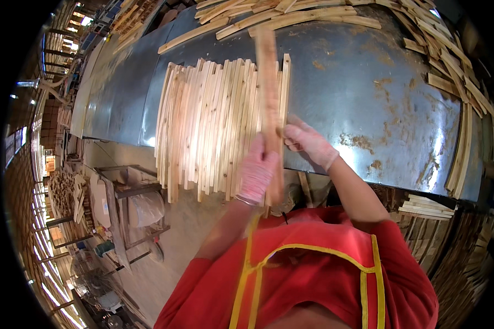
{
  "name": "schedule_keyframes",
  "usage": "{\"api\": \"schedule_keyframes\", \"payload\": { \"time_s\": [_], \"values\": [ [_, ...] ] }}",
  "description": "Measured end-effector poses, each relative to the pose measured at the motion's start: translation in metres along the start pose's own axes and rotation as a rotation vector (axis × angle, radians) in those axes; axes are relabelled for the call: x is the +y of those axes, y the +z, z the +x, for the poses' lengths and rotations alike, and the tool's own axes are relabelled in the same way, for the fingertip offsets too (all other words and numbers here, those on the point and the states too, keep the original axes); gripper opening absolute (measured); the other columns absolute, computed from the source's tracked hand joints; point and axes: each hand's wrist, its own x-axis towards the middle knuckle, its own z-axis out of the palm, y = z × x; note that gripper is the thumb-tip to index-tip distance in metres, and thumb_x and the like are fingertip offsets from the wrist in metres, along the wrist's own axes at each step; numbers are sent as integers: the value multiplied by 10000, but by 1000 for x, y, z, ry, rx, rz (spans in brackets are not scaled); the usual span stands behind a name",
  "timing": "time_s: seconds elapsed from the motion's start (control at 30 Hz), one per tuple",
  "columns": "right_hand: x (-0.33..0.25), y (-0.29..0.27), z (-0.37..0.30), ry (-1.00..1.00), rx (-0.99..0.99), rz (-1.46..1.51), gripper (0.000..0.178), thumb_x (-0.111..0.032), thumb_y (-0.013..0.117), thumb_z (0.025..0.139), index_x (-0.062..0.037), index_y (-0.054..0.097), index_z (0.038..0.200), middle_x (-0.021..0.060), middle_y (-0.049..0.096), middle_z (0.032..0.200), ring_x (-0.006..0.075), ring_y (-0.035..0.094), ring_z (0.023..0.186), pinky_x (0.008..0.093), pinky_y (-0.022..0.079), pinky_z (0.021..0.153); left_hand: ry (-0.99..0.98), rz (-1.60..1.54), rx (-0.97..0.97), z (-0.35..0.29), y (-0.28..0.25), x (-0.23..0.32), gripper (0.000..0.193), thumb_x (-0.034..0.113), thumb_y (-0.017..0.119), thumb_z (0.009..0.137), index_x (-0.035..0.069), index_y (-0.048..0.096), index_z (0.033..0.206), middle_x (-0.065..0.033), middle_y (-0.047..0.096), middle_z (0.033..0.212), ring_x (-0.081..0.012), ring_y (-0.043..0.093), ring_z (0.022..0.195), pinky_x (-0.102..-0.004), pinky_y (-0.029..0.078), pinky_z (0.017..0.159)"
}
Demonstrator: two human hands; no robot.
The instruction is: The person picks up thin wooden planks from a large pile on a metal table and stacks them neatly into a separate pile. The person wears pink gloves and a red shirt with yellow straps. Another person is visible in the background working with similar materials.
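A wooden strip (pixel 268 82), blurred by motion, is held lengthwise above the right end of a row of strips. My left hand (pixel 256 169), in a thin pale glove, is closed around its near part from the left side. My right hand (pixel 313 145), gloved the same way, has its fingers curled in against the strip's right edge; its fingertips are partly hidden. Beneath and to the left lies the row of pale, squared wooden strips (pixel 208 120), side by side, their near ends jutting past the table's front edge. Another strip (pixel 285 82) shows just right of the held one.
The metal-topped table (pixel 335 71) bears sawdust patches. Loose wooden strips (pixel 313 16) lie heaped along its far side, with more slats (pixel 450 60) along the right. Left of me stand a wooden frame (pixel 123 203) and a fan (pixel 96 282). Stacked strips (pixel 425 207) sit below the table's right front.
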Motion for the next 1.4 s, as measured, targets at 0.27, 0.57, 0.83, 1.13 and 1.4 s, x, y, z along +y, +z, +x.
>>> {"api": "schedule_keyframes", "payload": {
  "time_s": [0.27, 0.57, 0.83, 1.13, 1.4],
  "values": [
    [1, -65, -54, 102, 465, 385, 636, 36, 702, 873, 11, 443, 1453, 95, 643, 924, 179, 627, 718, 314, 568, 641, 244, 1141, 118, 40, 45, -40, 894, 643, 520, 1014, 42, 340, 1652, -191, 222, 1759, -362, 162, 1636, -538, 60, 1328],
    [8, -127, -71, 231, 520, 335, 655, 39, 665, 871, -31, 456, 1488, 52, 573, 807, 154, 538, 621, 310, 474, 561, 277, 782, 266, 51, 92, -54, 681, 361, 646, 994, 34, 441, 1555, -233, 491, 1550, -407, 528, 1387, -531, 414, 1167],
    [25, -154, -70, 190, 557, 328, 779, -33, 673, 883, -10, 384, 1606, 42, 624, 803, 138, 578, 635, 299, 475, 554, 20, 614, 306, 52, 96, -45, 553, 360, 638, 972, 39, 514, 1405, -253, 621, 1315, -440, 609, 1226, -512, 494, 1052],
    [26, -129, -112, -11, 600, 391, 658, -237, 761, 935, -48, 476, 1496, 11, 625, 858, 120, 592, 766, 304, 517, 669, 279, -11, 213, 92, 81, -48, 810, 195, 815, 912, -98, 429, 1560, -193, 548, 1534, -288, 525, 1403, -383, 420, 1173],
    [-4, -107, -206, -241, 954, 471, 785, -195, 828, 869, -66, 451, 1545, 109, 689, 1168, 195, 661, 1066, 334, 580, 879, 956, 334, -474, -1, 186, 88, 659, 96, 815, 873, -28, 562, 1469, -192, 524, 1525, -298, 562, 1360, -409, 479, 1138]
  ]
}}
